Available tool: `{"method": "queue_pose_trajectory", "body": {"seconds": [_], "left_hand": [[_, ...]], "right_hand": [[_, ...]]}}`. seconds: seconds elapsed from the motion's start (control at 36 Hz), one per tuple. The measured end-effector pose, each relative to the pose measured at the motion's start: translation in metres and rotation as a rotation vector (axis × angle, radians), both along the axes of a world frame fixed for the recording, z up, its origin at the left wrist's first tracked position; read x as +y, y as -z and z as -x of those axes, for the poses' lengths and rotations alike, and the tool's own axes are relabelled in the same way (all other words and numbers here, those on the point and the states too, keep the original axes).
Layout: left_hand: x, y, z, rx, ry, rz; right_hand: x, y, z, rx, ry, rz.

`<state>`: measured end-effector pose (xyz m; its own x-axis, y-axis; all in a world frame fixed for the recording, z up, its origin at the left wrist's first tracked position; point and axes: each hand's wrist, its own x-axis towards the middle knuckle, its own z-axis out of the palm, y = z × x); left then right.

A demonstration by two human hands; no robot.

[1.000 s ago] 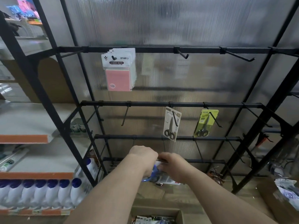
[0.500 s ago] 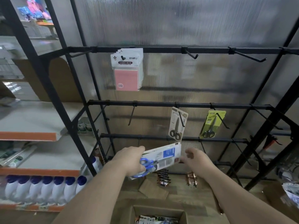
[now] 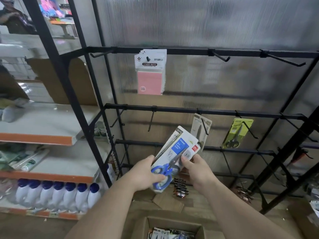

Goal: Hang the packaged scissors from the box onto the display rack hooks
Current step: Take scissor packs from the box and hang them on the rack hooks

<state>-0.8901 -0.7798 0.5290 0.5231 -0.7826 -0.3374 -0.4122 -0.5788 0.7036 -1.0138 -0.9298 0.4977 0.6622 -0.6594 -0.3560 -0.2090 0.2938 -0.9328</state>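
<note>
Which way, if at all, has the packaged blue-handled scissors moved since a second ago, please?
Yes: the blue-handled scissors pack rose; its top now overlaps the grey hanging scissors card.

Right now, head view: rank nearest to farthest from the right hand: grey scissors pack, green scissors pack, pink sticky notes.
1. Grey scissors pack, above the right hand.
2. Green scissors pack, upper right.
3. Pink sticky notes, top rail.

Blue-handled scissors pack (image 3: 174, 156) was held tilted, top up-right, before display rack (image 3: 172, 109), grey pack (image 3: 198, 129) and green pack (image 3: 236, 133) hung on hooks (image 3: 249, 129), open cardboard box (image 3: 140, 228) below.
</note>
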Motion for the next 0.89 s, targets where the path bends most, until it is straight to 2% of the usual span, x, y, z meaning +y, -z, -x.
{"method": "queue_pose_trajectory", "body": {"seconds": [0.17,0.36,0.58,0.89], "left_hand": [[0.006,0.01,-0.002,0.135,-0.023,0.008],[0.007,0.014,-0.008,0.153,-0.009,-0.085],[0.005,0.004,-0.01,0.354,-0.175,0.094],[0.006,0.001,-0.016,0.259,-0.147,0.202]], "right_hand": [[0.009,-0.005,-0.005,0.036,0.004,0.134],[0.014,-0.018,-0.01,0.094,-0.068,0.251],[0.013,-0.026,-0.009,0.104,-0.143,0.344],[0.025,-0.035,-0.013,0.096,-0.105,0.259]]}}
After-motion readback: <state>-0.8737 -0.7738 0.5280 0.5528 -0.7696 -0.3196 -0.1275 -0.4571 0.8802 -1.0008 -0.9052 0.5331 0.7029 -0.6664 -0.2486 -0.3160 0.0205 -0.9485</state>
